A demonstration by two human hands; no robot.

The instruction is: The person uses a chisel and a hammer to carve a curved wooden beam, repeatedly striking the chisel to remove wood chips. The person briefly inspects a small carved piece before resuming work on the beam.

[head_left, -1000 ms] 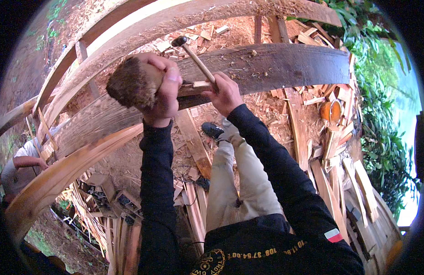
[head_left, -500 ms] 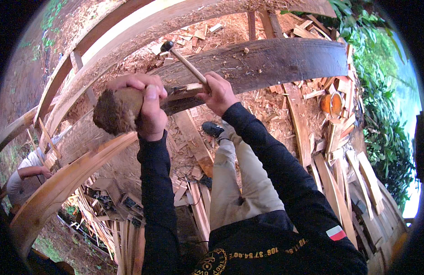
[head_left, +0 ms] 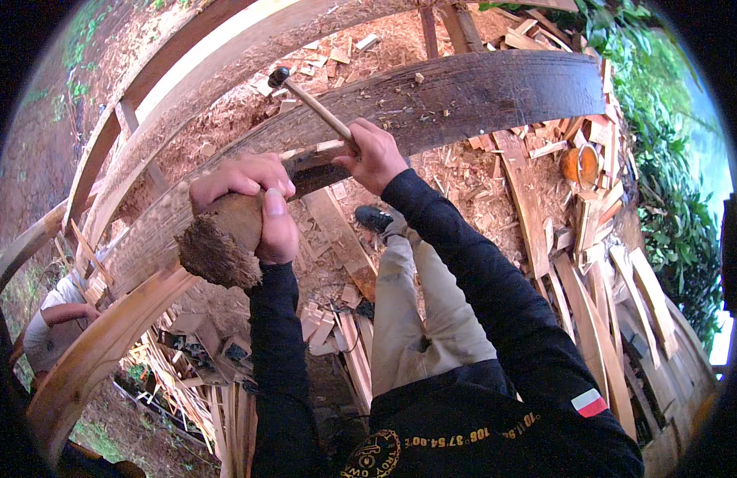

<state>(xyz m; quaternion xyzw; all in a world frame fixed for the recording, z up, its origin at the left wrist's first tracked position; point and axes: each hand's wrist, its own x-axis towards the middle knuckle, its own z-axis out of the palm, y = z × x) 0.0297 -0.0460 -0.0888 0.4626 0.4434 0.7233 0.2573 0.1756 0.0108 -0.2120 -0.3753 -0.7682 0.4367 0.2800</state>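
The left hand (head_left: 253,209) is gripping a frayed-ended mallet (head_left: 217,247), now lower against the beam (head_left: 432,103). The right hand (head_left: 374,155) is clutching a hammer (head_left: 314,107), its head raised farther left than before.

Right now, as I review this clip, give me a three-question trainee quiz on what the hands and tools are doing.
1. True or false: the left hand grips a wooden mallet with a frayed head.
2. What does the right hand hold? A) saw B) wooden-handled chisel C) brush
3. On what does the chisel's lower end rest?

Key: 1 true; 2 B; 3 the curved dark plank.
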